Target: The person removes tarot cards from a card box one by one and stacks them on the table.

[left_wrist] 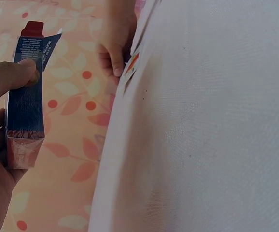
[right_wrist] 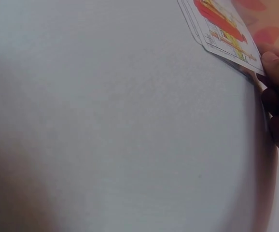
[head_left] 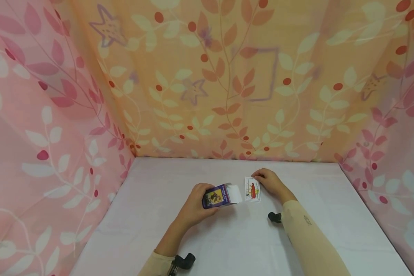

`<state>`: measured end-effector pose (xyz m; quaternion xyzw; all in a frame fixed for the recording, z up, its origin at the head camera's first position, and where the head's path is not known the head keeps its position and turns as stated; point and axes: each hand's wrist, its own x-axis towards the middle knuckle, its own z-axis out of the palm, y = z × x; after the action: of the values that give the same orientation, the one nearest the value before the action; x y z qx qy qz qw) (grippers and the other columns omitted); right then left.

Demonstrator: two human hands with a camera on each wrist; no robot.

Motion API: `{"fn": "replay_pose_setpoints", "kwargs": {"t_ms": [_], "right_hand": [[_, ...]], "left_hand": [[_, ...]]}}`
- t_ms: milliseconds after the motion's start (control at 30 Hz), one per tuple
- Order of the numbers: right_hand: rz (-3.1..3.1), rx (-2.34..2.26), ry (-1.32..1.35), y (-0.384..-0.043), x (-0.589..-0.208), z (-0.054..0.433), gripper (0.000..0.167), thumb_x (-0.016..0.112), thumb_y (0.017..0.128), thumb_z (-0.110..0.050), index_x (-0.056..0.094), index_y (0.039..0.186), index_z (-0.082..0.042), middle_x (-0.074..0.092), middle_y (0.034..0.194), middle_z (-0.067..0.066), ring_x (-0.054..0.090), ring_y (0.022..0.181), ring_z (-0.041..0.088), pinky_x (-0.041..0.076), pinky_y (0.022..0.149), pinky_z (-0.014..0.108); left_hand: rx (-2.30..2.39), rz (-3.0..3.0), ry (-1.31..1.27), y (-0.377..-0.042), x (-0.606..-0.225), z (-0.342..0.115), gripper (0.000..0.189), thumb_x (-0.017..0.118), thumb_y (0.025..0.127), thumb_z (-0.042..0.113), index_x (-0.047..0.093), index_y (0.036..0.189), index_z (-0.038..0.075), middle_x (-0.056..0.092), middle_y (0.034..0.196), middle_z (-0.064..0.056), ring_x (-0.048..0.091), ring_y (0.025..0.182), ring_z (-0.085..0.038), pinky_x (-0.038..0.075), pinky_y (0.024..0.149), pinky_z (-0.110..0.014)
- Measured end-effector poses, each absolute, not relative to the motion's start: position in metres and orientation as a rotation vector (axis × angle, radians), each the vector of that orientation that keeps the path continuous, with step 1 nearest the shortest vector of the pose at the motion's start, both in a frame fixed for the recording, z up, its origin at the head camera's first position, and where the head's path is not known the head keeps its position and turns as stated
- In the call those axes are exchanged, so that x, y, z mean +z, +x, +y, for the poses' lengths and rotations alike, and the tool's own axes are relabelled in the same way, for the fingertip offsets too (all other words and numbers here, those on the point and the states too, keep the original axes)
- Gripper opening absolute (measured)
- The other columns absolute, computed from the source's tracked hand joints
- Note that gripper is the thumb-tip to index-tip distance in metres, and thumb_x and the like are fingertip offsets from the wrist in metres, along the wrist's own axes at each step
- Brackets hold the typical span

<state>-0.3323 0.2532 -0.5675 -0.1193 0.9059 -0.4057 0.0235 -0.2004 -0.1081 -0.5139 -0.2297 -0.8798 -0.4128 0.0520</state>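
My left hand (head_left: 196,205) grips a small blue-purple card box (head_left: 215,196) above the table, thumb on one side and fingers on the other. The box's flap (head_left: 234,193) stands open toward the right. In the left wrist view the narrow side of the box (left_wrist: 26,104) shows, under the thumb. To the right, my right hand (head_left: 270,181) pinches picture cards (head_left: 253,189) by their edge. The top card (right_wrist: 229,31) is white with a red figure, and at least one more card edge shows beneath it. How many cards there are is hidden.
A white cloth covers the table (head_left: 227,245). Floral curtains stand behind it (head_left: 210,126) and on both sides. Black wrist devices sit by the left cuff (head_left: 185,261) and the right cuff (head_left: 274,217).
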Motion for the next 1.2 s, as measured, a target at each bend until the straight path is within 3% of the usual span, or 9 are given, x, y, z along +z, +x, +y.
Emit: {"fn": "replay_pose_setpoints", "kwargs": {"t_ms": [633, 1033, 1200], "right_hand": [[2.843, -1.249, -0.379, -0.335, -0.575, 0.251, 0.013, 0.064, 0.101, -0.011, 0.074, 0.109, -0.012, 0.068, 0.114, 0.008, 0.060, 0.112, 0.029, 0.045, 0.106, 0.054], [2.768, -1.292, -0.267, -0.325, -0.565, 0.249, 0.017, 0.063, 0.102, -0.017, 0.071, 0.117, -0.014, 0.065, 0.125, 0.010, 0.055, 0.125, 0.032, 0.041, 0.112, 0.057], [2.817, -1.329, -0.271, -0.316, -0.556, 0.249, 0.018, 0.062, 0.102, -0.013, 0.071, 0.117, -0.010, 0.066, 0.123, 0.013, 0.057, 0.120, 0.033, 0.043, 0.108, 0.056]], "left_hand": [[-1.278, -2.685, -0.668, -0.199, -0.513, -0.108, 0.073, 0.090, 0.079, 0.030, 0.051, 0.140, 0.023, 0.052, 0.138, 0.005, 0.048, 0.122, -0.013, 0.048, 0.106, -0.046], [-1.276, -2.698, -0.657, -0.197, -0.513, -0.110, 0.072, 0.089, 0.080, 0.033, 0.050, 0.140, 0.024, 0.052, 0.138, 0.007, 0.047, 0.122, -0.012, 0.048, 0.106, -0.045], [-1.276, -2.699, -0.658, -0.198, -0.513, -0.110, 0.073, 0.089, 0.080, 0.036, 0.050, 0.140, 0.024, 0.051, 0.139, 0.006, 0.047, 0.123, -0.012, 0.048, 0.107, -0.045]]}}
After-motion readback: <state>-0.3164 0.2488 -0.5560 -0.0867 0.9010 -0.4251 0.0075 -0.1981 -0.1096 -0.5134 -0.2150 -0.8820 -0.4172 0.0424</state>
